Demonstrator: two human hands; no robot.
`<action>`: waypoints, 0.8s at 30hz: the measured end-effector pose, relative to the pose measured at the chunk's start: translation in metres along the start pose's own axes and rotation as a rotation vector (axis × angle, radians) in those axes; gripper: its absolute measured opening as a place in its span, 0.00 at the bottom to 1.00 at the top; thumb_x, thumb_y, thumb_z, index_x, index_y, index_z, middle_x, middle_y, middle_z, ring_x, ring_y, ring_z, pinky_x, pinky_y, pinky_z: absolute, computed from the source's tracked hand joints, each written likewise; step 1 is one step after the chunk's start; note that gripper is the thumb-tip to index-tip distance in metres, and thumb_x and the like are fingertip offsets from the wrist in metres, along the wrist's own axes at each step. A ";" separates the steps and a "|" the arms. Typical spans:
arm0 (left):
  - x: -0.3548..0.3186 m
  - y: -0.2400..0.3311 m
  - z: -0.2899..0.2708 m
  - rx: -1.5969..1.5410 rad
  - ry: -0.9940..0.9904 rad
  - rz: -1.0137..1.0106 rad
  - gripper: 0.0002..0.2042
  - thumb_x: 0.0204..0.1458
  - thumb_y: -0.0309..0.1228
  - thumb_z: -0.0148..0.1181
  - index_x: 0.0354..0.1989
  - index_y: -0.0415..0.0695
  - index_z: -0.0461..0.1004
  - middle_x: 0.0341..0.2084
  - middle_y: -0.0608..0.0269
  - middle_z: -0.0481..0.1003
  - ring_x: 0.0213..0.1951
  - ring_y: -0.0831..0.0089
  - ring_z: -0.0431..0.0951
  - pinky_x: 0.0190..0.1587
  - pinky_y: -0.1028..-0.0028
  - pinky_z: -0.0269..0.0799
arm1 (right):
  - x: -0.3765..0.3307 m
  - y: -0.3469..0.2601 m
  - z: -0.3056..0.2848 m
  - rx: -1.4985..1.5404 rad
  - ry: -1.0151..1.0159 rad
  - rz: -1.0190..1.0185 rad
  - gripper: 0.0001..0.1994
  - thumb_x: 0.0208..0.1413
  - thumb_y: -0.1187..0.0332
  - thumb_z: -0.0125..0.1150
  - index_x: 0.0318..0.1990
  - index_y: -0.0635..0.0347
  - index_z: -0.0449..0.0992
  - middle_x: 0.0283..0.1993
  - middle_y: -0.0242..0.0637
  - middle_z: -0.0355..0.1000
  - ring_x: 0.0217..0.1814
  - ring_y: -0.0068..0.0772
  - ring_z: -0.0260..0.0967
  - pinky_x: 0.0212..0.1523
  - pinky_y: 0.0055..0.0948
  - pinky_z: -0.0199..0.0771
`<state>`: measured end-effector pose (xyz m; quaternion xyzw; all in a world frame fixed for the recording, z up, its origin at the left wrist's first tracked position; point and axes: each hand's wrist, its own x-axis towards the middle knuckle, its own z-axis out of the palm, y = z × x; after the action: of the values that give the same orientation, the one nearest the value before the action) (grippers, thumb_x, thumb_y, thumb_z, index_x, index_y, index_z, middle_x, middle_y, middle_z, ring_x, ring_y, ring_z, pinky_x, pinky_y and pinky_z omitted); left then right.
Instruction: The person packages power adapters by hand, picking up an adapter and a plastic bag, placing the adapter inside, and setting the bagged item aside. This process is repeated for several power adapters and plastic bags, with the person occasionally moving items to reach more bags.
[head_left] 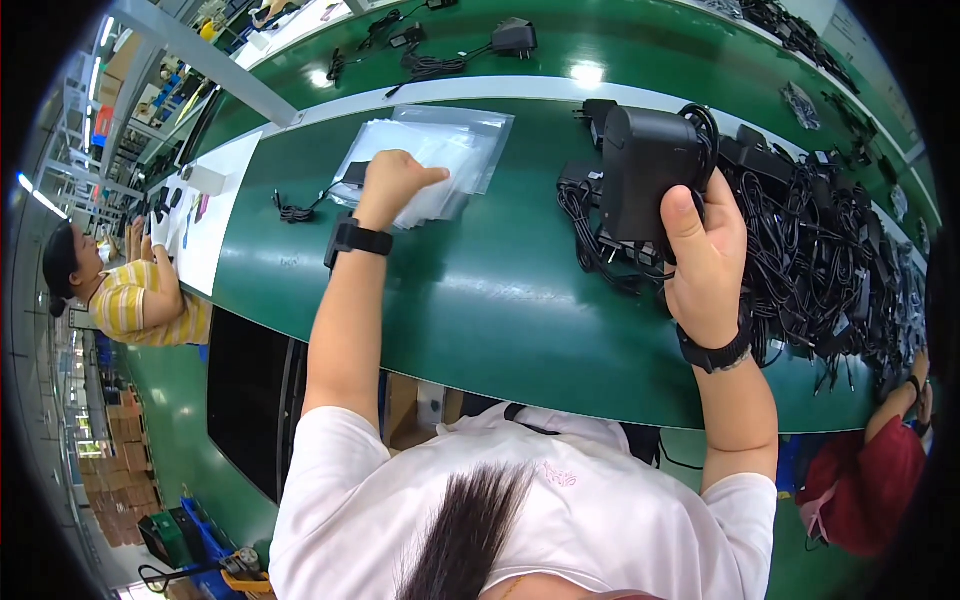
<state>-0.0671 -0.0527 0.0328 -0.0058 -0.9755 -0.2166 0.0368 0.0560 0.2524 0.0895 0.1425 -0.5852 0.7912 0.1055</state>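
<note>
My right hand (707, 255) grips a large black power adapter (648, 170), held up above the table, with its coiled cable (703, 130) bunched beside it. My left hand (398, 185) is over a stack of clear plastic bags (460, 160), fingers curled under and thumb sticking out to the right. What those fingers hold, if anything, is hidden. Right against that hand's left side shows a small black adapter (355, 173), its bundled cord (295, 211) lying on the green table (480, 300). I cannot tell whether the hand touches this adapter.
A big heap of black adapters and cables (810, 240) covers the table's right side. More adapters (514, 38) lie on the far green bench. A metal post (215, 65) stands at the back left. Co-workers sit at left (140, 295) and right (870, 480).
</note>
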 end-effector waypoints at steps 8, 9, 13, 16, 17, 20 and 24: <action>-0.005 -0.035 -0.005 -1.113 -0.058 -0.323 0.10 0.47 0.31 0.61 0.23 0.38 0.69 0.21 0.68 0.71 0.21 0.82 0.68 0.23 0.82 0.65 | 0.002 0.006 0.000 0.045 -0.006 0.142 0.20 0.56 0.61 0.54 0.50 0.68 0.63 0.44 0.38 0.69 0.40 0.23 0.69 0.41 0.21 0.72; -0.007 -0.041 -0.005 -1.057 0.032 -0.293 0.11 0.46 0.32 0.62 0.21 0.39 0.69 0.19 0.68 0.71 0.21 0.82 0.68 0.23 0.81 0.65 | 0.000 0.006 0.003 0.041 -0.015 0.140 0.20 0.56 0.61 0.54 0.50 0.68 0.63 0.44 0.38 0.69 0.40 0.23 0.69 0.41 0.21 0.72; -0.019 0.009 -0.016 -0.538 0.143 -0.117 0.15 0.40 0.33 0.67 0.14 0.42 0.65 0.13 0.70 0.68 0.18 0.83 0.66 0.21 0.79 0.63 | 0.004 0.013 0.007 0.233 -0.025 0.277 0.19 0.58 0.59 0.49 0.49 0.66 0.64 0.41 0.37 0.69 0.39 0.25 0.70 0.41 0.25 0.74; -0.050 0.066 0.011 -0.395 0.165 0.232 0.20 0.32 0.36 0.71 0.13 0.40 0.63 0.10 0.57 0.66 0.15 0.66 0.66 0.20 0.71 0.63 | 0.006 0.011 0.015 0.529 0.074 0.541 0.18 0.60 0.57 0.45 0.45 0.64 0.67 0.37 0.38 0.70 0.39 0.32 0.70 0.43 0.39 0.75; -0.061 0.074 0.023 -0.353 0.126 0.260 0.19 0.32 0.36 0.71 0.13 0.41 0.63 0.10 0.56 0.67 0.15 0.62 0.68 0.20 0.68 0.64 | 0.009 0.016 0.021 0.545 0.077 0.565 0.18 0.59 0.56 0.46 0.45 0.64 0.68 0.37 0.38 0.70 0.39 0.33 0.70 0.44 0.41 0.74; -0.084 0.091 0.047 -0.439 0.123 0.331 0.19 0.32 0.37 0.71 0.14 0.40 0.63 0.10 0.55 0.67 0.16 0.57 0.69 0.19 0.68 0.64 | 0.016 0.029 0.028 0.570 0.060 0.601 0.18 0.58 0.55 0.48 0.46 0.62 0.68 0.38 0.39 0.70 0.38 0.34 0.69 0.45 0.44 0.73; -0.098 0.097 0.047 -0.525 0.128 0.386 0.18 0.33 0.34 0.70 0.15 0.40 0.63 0.11 0.55 0.67 0.16 0.57 0.68 0.19 0.67 0.64 | 0.009 0.055 0.029 0.396 0.179 0.455 0.17 0.58 0.59 0.50 0.46 0.63 0.68 0.40 0.38 0.70 0.40 0.30 0.69 0.43 0.34 0.72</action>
<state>0.0302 0.0553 0.0244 -0.1862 -0.8629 -0.4498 0.1358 0.0325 0.2087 0.0517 -0.0446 -0.4249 0.9026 -0.0529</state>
